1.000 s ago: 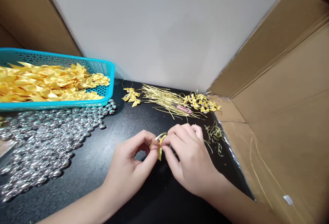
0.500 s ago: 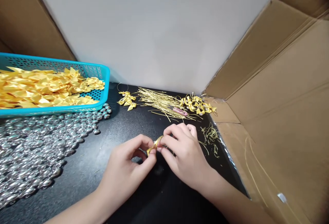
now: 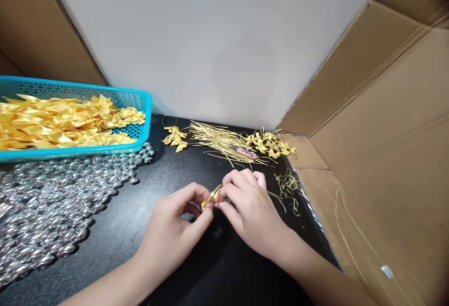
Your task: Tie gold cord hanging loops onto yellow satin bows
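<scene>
Over the black tabletop, a small yellow ribbon bow (image 3: 206,202) is pinched between the thumb and fingers of my left hand (image 3: 178,219). The closed fingertips of my right hand (image 3: 247,205) grip the bow's right side, where a thin strand of gold cord loops. Fingers cover much of the bow, so its full shape is hidden. Beyond the hands lies a pile of gold cord lengths (image 3: 217,137), with a pink-handled tool (image 3: 246,153), probably a thread snipper, resting on it. Bows with beads and cords (image 3: 270,144) sit right of the pile, and a few more bows (image 3: 174,138) to its left.
A turquoise basket (image 3: 149,114) full of yellow bows (image 3: 66,121) stands at the back left. Many shiny silver beads (image 3: 63,203) spread before it. Cord scraps (image 3: 288,183) lie near the table's right edge. A white panel (image 3: 210,39) and cardboard walls (image 3: 393,123) enclose the space.
The view has shifted slightly. Both hands stay at nearly the same place on the bow, with only small finger movement around the cord.
</scene>
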Demonstrator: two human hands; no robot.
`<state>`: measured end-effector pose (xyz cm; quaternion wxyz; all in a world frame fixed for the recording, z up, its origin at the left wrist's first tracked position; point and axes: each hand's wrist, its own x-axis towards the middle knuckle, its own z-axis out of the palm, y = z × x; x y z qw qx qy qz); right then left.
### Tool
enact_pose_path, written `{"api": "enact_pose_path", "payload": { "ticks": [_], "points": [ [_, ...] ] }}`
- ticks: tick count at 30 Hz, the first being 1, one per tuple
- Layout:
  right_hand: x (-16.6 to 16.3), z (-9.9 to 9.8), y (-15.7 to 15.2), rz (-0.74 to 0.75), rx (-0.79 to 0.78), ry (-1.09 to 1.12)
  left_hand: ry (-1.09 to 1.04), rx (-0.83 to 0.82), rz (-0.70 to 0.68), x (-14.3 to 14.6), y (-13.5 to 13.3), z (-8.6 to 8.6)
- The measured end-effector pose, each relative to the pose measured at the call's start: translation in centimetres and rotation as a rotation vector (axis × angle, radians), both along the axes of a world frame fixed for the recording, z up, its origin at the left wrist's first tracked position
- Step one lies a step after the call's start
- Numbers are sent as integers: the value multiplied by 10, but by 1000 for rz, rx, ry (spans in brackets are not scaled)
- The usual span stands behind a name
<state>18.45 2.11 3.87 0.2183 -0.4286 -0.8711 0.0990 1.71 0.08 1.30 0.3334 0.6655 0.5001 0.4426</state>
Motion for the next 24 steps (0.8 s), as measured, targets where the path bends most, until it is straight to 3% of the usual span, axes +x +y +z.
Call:
{"api": "enact_pose_path", "payload": {
  "ticks": [13,24],
  "points": [
    [-2,-1,-3,-15,-4,42,-253,-311,-16,0,6,0],
    [-3,1,-7,-11,49,26,-181,-183,-12,-4,6,-4]
  ]
}}
